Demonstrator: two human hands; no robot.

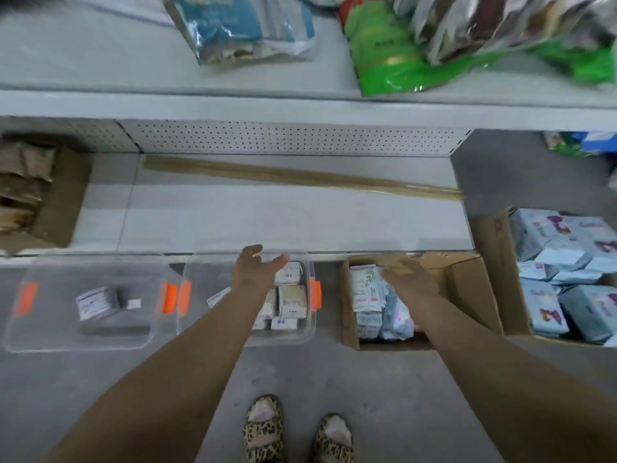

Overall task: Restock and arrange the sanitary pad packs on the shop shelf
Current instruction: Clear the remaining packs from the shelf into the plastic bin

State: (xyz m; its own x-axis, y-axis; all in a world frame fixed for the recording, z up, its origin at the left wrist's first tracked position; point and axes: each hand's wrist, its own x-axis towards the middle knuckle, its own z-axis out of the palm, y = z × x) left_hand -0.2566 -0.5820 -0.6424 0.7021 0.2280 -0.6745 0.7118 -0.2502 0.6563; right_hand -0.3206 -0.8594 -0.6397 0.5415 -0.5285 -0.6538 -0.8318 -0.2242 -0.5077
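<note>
My left hand hovers open, palm up, above a clear plastic bin that holds several small white pad packs. My right hand, blurred, is spread open over a cardboard box with several pale blue and white pad packs standing in it. Neither hand holds anything. The lower shelf in front of me is bare except for a long tan strip. A second box at the right holds several larger light blue pad packs.
Another clear bin at the left holds one or two small packs. A brown box sits at the shelf's left end. Bagged goods and green packets lie on the upper shelf. My feet stand on grey floor.
</note>
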